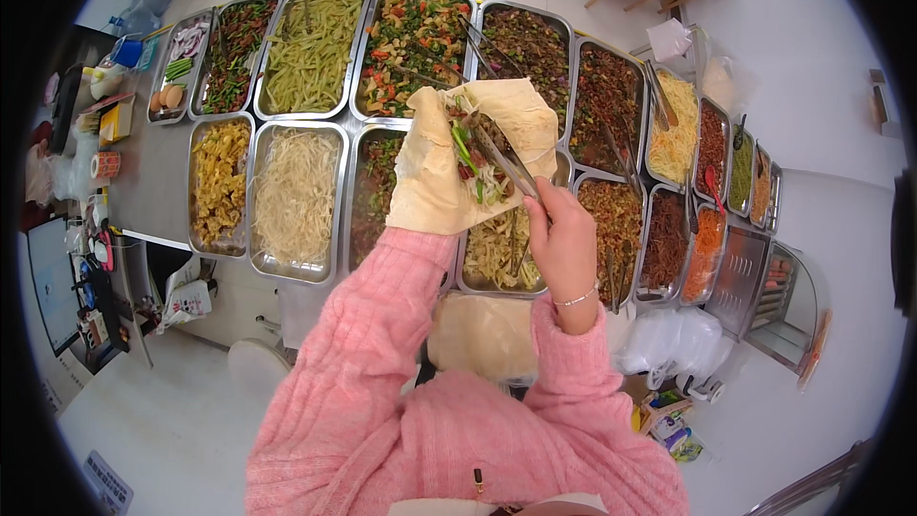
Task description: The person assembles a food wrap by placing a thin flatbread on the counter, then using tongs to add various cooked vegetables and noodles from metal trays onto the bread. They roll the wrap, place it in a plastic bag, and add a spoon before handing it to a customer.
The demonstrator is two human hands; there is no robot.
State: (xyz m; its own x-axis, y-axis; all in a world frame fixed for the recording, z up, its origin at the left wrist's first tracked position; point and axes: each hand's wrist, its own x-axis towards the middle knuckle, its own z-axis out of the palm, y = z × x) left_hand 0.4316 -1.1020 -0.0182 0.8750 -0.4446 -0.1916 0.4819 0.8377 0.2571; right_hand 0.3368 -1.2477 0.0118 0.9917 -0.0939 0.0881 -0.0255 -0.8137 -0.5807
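In the head view, your right hand point(564, 241) is gripping metal tongs point(511, 162) in a closed hold at the filling point(470, 155), while the flatbread point(422, 182) is hiding your left hand, whose grip cannot be told. Lying open above the counter point(151, 193), the flatbread is probably feeling light, soft and easily torn, likely needing a broad palm beneath.

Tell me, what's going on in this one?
A person's right grip holds metal tongs, with the tips at a mixed filling on a flatbread. The left sleeve reaches up to the flatbread, which hides the left grip and seems to rest on it. The flatbread is open, not rolled up, above two rows of metal trays of assorted food.
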